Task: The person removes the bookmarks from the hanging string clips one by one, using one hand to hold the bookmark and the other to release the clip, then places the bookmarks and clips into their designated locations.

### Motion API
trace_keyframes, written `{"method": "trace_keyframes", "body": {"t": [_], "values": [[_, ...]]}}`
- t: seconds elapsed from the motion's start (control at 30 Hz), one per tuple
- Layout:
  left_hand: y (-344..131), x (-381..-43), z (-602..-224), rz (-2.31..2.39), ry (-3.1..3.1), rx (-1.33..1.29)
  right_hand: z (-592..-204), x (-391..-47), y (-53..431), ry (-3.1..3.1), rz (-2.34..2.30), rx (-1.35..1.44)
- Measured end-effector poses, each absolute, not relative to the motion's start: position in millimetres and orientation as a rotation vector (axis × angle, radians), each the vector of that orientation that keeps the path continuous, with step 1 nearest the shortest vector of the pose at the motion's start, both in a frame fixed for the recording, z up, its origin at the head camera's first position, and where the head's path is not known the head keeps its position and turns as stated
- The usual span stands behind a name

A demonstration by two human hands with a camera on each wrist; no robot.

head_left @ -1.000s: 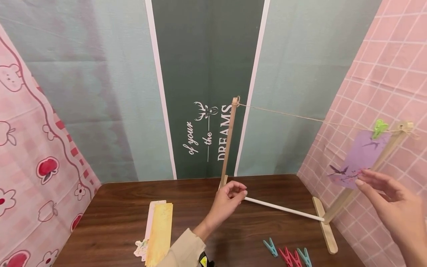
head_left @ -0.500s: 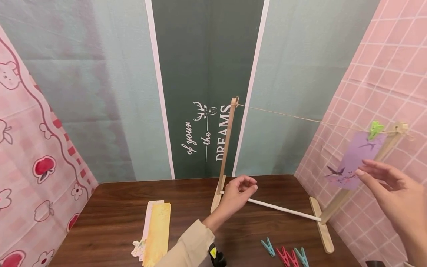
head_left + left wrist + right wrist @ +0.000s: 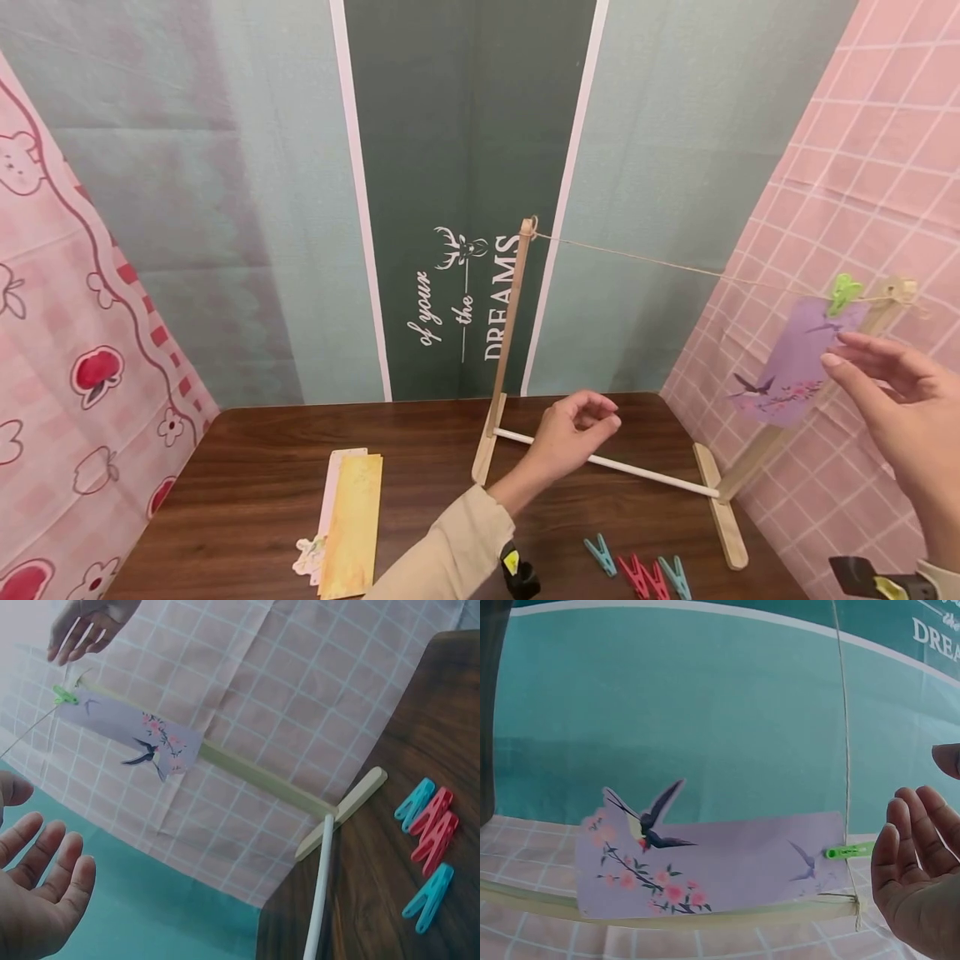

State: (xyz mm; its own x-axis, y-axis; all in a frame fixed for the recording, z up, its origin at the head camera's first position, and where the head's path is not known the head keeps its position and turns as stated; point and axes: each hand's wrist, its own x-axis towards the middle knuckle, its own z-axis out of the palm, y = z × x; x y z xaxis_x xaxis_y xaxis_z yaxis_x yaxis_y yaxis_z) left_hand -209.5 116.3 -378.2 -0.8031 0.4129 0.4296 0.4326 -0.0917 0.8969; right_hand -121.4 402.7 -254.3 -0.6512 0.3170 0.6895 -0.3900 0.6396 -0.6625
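Observation:
A purple bookmark (image 3: 802,358) with a swallow and pink blossoms hangs from the string (image 3: 645,258), held by a green clothespin (image 3: 845,293) near the right post. My right hand (image 3: 896,400) is in front of the bookmark, fingers loosely bent, holding nothing; the right wrist view shows it apart from the clothespin. My left hand (image 3: 573,429) hovers above the white rod (image 3: 652,475), its fingers relaxed with nothing between them. In the left wrist view the left hand's fingers (image 3: 52,855) are spread and bare.
Blue and red clothespins (image 3: 637,575) lie at the table's front right. Yellow and pink bookmarks (image 3: 352,525) lie stacked on the left. The wooden stand has a left post (image 3: 512,325) and a right foot (image 3: 723,508). A pink-checked cloth (image 3: 885,167) borders the right side.
My left hand has moved to the right, across the rod. My right hand has shifted slightly right and up from the bookmark's lower part. Both remain without anything held.

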Motion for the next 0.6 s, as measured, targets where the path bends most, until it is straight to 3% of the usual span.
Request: {"method": "trace_keyframes", "body": {"t": [0.6], "values": [[156, -210, -379, -2.134, -2.027, -0.954, -219, -131, 400, -1.965, 1.061, 0.086]]}}
